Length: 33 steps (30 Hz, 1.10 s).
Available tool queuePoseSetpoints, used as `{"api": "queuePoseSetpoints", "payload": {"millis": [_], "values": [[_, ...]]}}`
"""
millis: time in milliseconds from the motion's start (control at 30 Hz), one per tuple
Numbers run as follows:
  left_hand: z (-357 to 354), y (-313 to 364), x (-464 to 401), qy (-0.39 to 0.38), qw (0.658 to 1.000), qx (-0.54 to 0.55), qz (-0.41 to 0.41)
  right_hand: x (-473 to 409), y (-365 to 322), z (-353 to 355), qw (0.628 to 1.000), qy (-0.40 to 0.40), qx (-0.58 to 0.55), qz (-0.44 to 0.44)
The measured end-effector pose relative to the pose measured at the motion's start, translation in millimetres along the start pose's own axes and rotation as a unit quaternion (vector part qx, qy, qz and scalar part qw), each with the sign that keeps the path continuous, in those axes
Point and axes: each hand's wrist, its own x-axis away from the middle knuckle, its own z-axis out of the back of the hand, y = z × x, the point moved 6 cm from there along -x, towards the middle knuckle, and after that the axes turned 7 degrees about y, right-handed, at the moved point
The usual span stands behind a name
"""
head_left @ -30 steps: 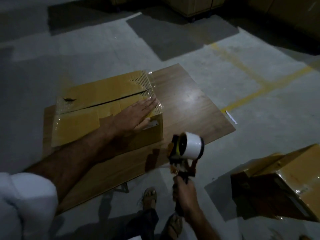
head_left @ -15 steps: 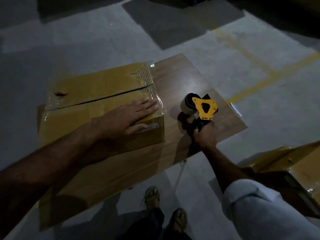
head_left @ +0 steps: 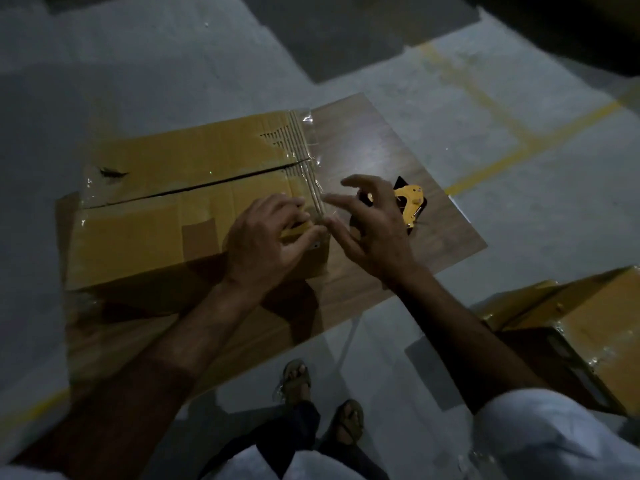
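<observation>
The brown cardboard box [head_left: 166,216] lies flat on a brown wood-grain board [head_left: 374,140] set on the grey concrete floor [head_left: 138,64]. Its top flaps meet along a dark seam, and clear tape [head_left: 308,133] wraps its right end. The left hand [head_left: 263,244] grips the box's near right corner, fingers curled down on the top and the thumb against the near side. The right hand [head_left: 374,230] hovers just beside that corner with its fingers spread and relaxed, and its forefinger reaches to the taped edge. Behind it, a yellow and black tape dispenser [head_left: 410,206] lies on the board. A second cardboard box [head_left: 588,327] sits well apart to the right. Yellow painted lines [head_left: 512,147] cross the floor beyond.
</observation>
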Motion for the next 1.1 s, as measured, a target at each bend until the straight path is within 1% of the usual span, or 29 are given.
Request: {"api": "queuePoseSetpoints", "payload": {"millis": [33, 100, 233, 333, 400, 433, 500, 600, 667, 733, 800, 933, 1033, 1100], "values": [[-1.2, 0.0, 1.1, -0.005, 1.000, -0.020, -0.018, 0.8, 3.5, -5.7, 0.999, -0.023, 0.023, 0.023], [-4.6, -0.7, 4.6, -0.017, 0.997, -0.055, -0.040, 5.2, 13.8, -12.6, 0.996, -0.040, 0.051, 0.054], [-14.3, -6.2, 7.7, -0.023, 0.992, -0.110, -0.047, 10.6, 29.0, -21.1, 0.993, -0.021, 0.045, 0.104], [-22.7, -7.9, 9.3, -0.039, 0.983, -0.164, -0.068, 15.6, 33.6, -27.4, 0.994, -0.029, 0.031, 0.100], [-26.3, -7.5, 10.8, -0.060, 0.976, -0.194, -0.077, 20.8, 32.0, -32.5, 0.995, -0.058, 0.026, 0.075], [-25.9, -8.2, 10.2, -0.063, 0.977, -0.191, -0.077, 21.9, 30.6, -32.8, 0.995, -0.070, 0.027, 0.064], [-18.8, -11.5, 5.4, -0.059, 0.985, -0.149, -0.068, 17.5, 27.1, -29.2, 0.993, -0.091, 0.028, 0.068], [-7.4, -14.2, -10.1, -0.056, 0.993, -0.074, -0.067, -1.6, 23.7, -18.7, 0.985, -0.120, 0.021, 0.123], [-3.9, -16.3, -19.2, -0.050, 0.995, -0.054, -0.074, -15.0, 22.1, -17.0, 0.978, -0.129, 0.029, 0.164], [-4.3, -16.9, -21.1, -0.040, 0.994, -0.049, -0.093, -21.4, 21.7, -19.5, 0.975, -0.120, 0.030, 0.184], [-7.3, -16.8, -16.8, -0.028, 0.991, -0.070, -0.113, -16.4, 23.8, -24.8, 0.980, -0.100, 0.016, 0.170], [-14.4, -12.8, -9.1, -0.008, 0.979, -0.129, -0.159, 5.6, 28.6, -36.9, 0.992, -0.062, -0.007, 0.110], [-17.8, -10.5, -2.1, -0.021, 0.963, -0.165, -0.211, 16.6, 25.4, -43.6, 0.995, -0.062, -0.010, 0.074], [-19.6, -9.7, 1.8, -0.036, 0.955, -0.194, -0.223, 15.9, 21.6, -43.5, 0.994, -0.081, 0.000, 0.067]]}}
